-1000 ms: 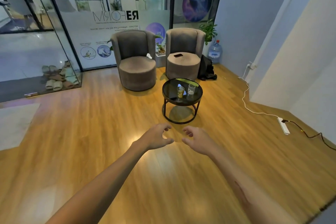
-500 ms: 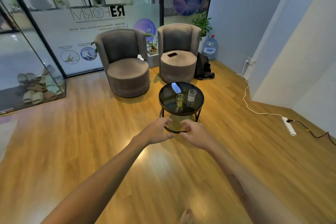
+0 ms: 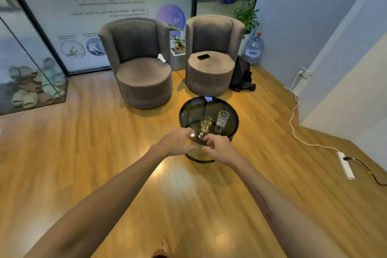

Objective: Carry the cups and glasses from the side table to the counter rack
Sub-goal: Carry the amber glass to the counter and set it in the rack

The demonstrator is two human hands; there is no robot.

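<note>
A round black glass-topped side table (image 3: 194, 109) stands on the wooden floor in front of two armchairs. Two glasses stand on it: a yellowish glass (image 3: 206, 124) near the front and a clear glass (image 3: 222, 119) to its right. My left hand (image 3: 178, 141) and my right hand (image 3: 217, 147) reach out side by side over the table's near edge, just short of the yellowish glass. Both hands hold nothing, with fingers loosely curled. No counter rack is in view.
Two grey armchairs (image 3: 142, 65) (image 3: 211, 58) stand behind the table, a phone (image 3: 203, 56) on the right seat. A black bag (image 3: 241, 75) and a water bottle (image 3: 253, 49) sit by the wall. A white cable and a power strip (image 3: 345, 164) lie on the floor at right.
I have walked closer to the side table. It has grown larger in view, and both hands now overlap its near edge instead of hovering over bare floor.
</note>
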